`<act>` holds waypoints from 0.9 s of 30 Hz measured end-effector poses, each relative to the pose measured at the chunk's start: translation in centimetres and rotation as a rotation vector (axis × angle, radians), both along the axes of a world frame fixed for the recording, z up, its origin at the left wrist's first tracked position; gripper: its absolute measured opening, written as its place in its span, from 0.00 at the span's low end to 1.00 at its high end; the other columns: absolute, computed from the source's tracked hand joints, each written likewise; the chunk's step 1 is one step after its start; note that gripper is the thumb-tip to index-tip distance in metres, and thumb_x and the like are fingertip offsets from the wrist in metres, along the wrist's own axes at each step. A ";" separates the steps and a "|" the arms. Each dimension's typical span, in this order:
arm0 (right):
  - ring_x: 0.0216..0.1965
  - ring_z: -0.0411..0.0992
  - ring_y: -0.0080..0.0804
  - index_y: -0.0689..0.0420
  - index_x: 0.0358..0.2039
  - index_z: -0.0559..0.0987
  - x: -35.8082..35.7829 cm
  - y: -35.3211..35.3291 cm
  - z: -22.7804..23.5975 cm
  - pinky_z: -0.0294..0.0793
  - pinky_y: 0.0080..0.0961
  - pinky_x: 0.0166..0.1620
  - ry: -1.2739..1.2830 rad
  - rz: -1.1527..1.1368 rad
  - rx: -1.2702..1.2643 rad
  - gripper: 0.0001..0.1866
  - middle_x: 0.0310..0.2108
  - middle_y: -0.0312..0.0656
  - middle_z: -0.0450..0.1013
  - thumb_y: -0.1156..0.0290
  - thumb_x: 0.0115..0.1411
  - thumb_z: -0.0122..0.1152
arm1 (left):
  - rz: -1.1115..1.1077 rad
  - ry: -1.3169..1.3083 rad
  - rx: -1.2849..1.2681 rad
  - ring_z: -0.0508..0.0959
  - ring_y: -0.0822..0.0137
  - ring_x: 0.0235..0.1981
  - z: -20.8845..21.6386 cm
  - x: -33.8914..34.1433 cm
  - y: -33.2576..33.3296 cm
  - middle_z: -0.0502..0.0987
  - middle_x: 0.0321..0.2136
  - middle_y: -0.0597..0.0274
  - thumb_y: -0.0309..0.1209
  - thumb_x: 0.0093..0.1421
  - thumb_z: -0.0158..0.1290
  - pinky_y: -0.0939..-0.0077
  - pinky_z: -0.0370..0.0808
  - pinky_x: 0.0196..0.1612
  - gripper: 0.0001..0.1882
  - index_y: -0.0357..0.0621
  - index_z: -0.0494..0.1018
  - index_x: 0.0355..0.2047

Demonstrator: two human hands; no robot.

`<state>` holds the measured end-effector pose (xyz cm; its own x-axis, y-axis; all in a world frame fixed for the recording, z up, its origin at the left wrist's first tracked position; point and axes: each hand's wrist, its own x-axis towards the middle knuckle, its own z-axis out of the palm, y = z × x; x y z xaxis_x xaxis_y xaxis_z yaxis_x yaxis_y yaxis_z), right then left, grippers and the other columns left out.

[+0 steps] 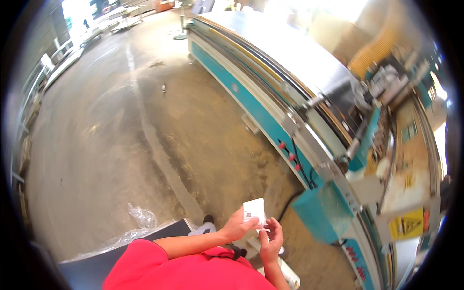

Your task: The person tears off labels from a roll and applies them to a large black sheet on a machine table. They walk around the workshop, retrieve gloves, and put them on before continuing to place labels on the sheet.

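In front of my red shirt, my left hand [235,226] holds a small white label sheet [254,210] with dark print, its thumb lying across the lower part. My right hand [272,239] is at the sheet's lower right corner, fingers bent and pinched at a small white edge there. How much of the corner lies between those fingers is too small to make out.
A long teal and white machine [256,123] with red knobs and a yellow warning sign [407,224] runs along the right. A dark panel [166,231] is at my left, with crumpled clear plastic wrap [143,216] beside it. A small object [164,88] stands on the concrete floor.
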<state>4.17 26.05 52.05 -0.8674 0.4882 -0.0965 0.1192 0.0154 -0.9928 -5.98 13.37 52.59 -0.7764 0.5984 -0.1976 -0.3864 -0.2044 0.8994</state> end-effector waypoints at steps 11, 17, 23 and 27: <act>0.50 0.64 0.54 0.66 0.58 0.61 -29.2 -14.4 1.9 0.66 0.41 0.51 0.401 0.488 0.633 0.44 0.48 0.57 0.65 0.74 0.38 0.71 | 0.529 -0.220 0.010 0.76 0.74 0.34 2.2 -20.5 -13.4 0.77 0.34 0.66 0.34 0.65 0.49 0.76 0.75 0.38 0.13 0.37 0.73 0.41; 0.42 0.69 0.49 0.63 0.56 0.64 -46.4 -20.6 1.1 0.71 0.36 0.44 0.559 0.604 0.559 0.42 0.43 0.52 0.68 0.73 0.37 0.70 | 0.804 -0.213 0.055 0.77 0.73 0.33 0.9 -34.7 -19.4 0.78 0.34 0.63 0.36 0.66 0.49 0.76 0.75 0.38 0.15 0.35 0.75 0.42; 0.36 0.73 0.40 0.54 0.49 0.76 -65.1 -27.6 6.2 0.76 0.32 0.36 0.631 0.821 0.557 0.34 0.36 0.45 0.73 0.67 0.36 0.72 | 1.124 -0.126 -0.198 0.76 0.75 0.29 0.9 -48.8 -29.7 0.78 0.30 0.64 0.39 0.63 0.52 0.79 0.73 0.34 0.17 0.33 0.77 0.36; 0.36 0.73 0.40 0.48 0.48 0.78 -76.0 -33.0 6.6 0.76 0.31 0.39 0.713 1.090 0.542 0.31 0.37 0.43 0.74 0.67 0.38 0.71 | 1.462 -0.131 -0.218 0.75 0.74 0.27 0.0 -56.8 -38.4 0.78 0.30 0.62 0.41 0.62 0.52 0.78 0.72 0.31 0.18 0.35 0.76 0.35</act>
<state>-71.85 -6.97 58.69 -0.6111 -0.6155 0.4978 -0.7183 0.1669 -0.6755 -62.75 -25.08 52.60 -0.6195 -0.7282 -0.2931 -0.0407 -0.3431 0.9384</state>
